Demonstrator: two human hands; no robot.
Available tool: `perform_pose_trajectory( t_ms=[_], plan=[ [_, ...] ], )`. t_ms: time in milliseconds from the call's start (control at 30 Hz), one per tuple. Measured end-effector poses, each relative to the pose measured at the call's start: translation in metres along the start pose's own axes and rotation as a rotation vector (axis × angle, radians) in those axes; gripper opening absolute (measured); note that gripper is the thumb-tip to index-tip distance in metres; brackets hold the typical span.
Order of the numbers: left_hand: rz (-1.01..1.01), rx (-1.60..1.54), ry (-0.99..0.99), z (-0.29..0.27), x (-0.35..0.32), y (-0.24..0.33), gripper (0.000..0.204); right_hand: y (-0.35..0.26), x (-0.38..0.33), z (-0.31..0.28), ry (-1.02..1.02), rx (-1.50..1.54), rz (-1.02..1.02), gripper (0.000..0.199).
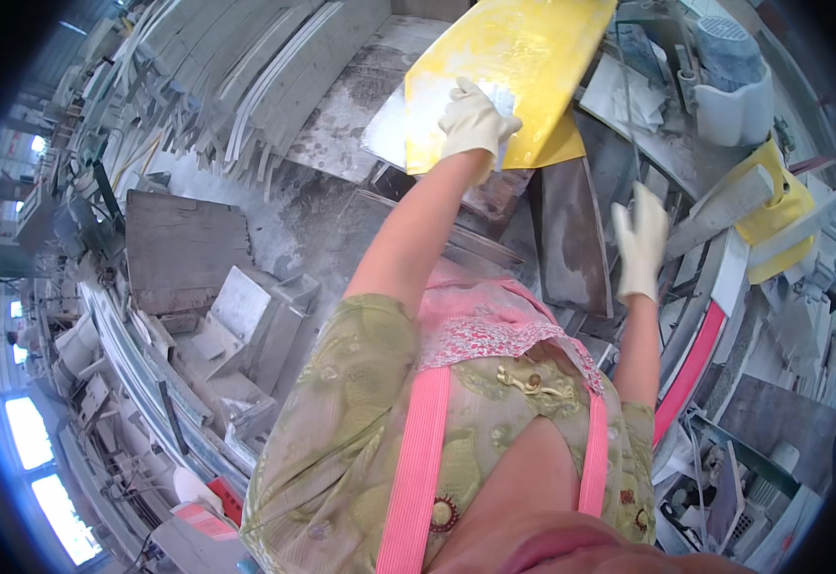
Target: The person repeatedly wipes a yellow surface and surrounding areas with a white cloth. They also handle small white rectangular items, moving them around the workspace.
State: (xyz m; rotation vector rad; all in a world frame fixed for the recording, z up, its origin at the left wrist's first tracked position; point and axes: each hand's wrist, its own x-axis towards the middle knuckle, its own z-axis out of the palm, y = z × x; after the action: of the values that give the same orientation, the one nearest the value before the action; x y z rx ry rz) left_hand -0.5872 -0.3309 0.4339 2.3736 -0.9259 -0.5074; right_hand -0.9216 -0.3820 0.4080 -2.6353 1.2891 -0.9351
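My left hand [475, 117], in a cream rubber glove, is over a wet, glossy yellow sheet [542, 57] in front of me. Its fingers are curled, and a small pale piece [503, 99] shows beside them, too washed out by glare to name. On the right, my right hand [641, 239], gloved alike, is raised with the thumb apart from the fingers. A thin upright cord or rod [626, 91] runs down close to its fingertips; whether they touch is unclear. Below the sheet stands a dark, wet slab [576, 234].
Long grey slabs [265, 77] lean in a row at the far left. A white bucket [736, 105] stands at the far right, near another yellow sheet [780, 210]. Left of me are a flat grey board [187, 251] and stone offcuts [241, 304]. A pink-red strip [691, 373] runs along my right.
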Motion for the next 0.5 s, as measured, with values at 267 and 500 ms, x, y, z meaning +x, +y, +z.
perform_pose_trajectory(
  t_ms=[267,500],
  plan=[
    [-0.180,0.222,0.195,0.005,-0.015,0.033,0.090,0.270,-0.105,-0.094,0.020,-0.287,0.706,0.070],
    [-0.101,0.071,0.295,0.010,-0.039,0.035,0.071,0.323,-0.106,-0.058,-0.166,-0.718,0.736,0.079]
  ],
)
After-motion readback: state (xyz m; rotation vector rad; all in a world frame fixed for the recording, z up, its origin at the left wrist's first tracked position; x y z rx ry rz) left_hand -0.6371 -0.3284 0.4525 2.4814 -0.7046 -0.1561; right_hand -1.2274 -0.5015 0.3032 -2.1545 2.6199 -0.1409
